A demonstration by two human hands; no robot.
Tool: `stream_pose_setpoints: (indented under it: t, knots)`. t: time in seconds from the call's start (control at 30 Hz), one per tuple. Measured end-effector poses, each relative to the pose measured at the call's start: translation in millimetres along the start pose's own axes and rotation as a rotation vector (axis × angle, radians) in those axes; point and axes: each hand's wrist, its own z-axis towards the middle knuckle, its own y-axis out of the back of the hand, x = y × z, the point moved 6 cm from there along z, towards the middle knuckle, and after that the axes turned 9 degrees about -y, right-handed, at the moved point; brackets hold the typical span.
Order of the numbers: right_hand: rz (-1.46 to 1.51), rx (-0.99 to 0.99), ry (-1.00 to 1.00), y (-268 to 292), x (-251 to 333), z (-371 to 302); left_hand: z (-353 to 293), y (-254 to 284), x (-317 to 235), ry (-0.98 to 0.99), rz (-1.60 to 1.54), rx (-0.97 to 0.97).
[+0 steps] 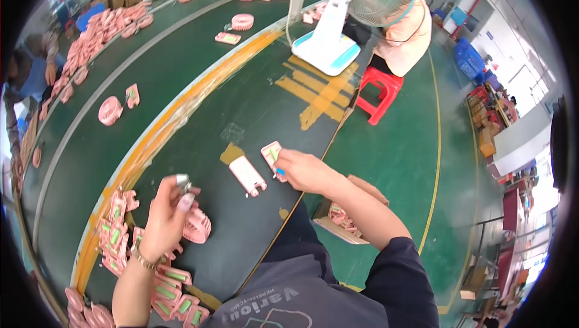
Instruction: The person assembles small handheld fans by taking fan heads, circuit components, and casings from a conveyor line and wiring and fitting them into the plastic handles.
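Dark workbench (pixel 241 101) stands beside a green conveyor belt (pixel 175 56). On this bench is one pink plastic casing (pixel 270 149); the right hand (pixel 301 170) bends its fingers over it, but whether they grip I cannot tell. The left hand (pixel 166 207) pinches a small greyish part (pixel 188 187) near a round pink fan housing (pixel 198 226).

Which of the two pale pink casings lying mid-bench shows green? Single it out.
The casing on the right, at the fingers of the right hand. The casing on the left shows a plain pale face, with no hand on it.
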Motion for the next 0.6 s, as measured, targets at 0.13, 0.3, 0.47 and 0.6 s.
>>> stream_pose_setpoints:
  t: [0.13,0.3,0.47,0.6]
  knots:
    - [0.062,0.040,0.073,10.8,-2.0,-2.2,-9.2,7.3,-4.3,0.006,-0.095,-0.030]
    - [-0.048,0.009,0.084,2.0,-5.6,-2.7,-8.7,7.4,0.3,0.065,-0.155,-0.001]
    - [0.268,-0.046,-0.164,-12.1,-6.2,-5.8,-11.1,3.9,-10.8,0.026,-0.097,0.039]
    - [0.789,-0.221,-0.054,-19.5,14.8,-4.4,-22.8,7.9,-31.5,0.005,0.130,0.000]
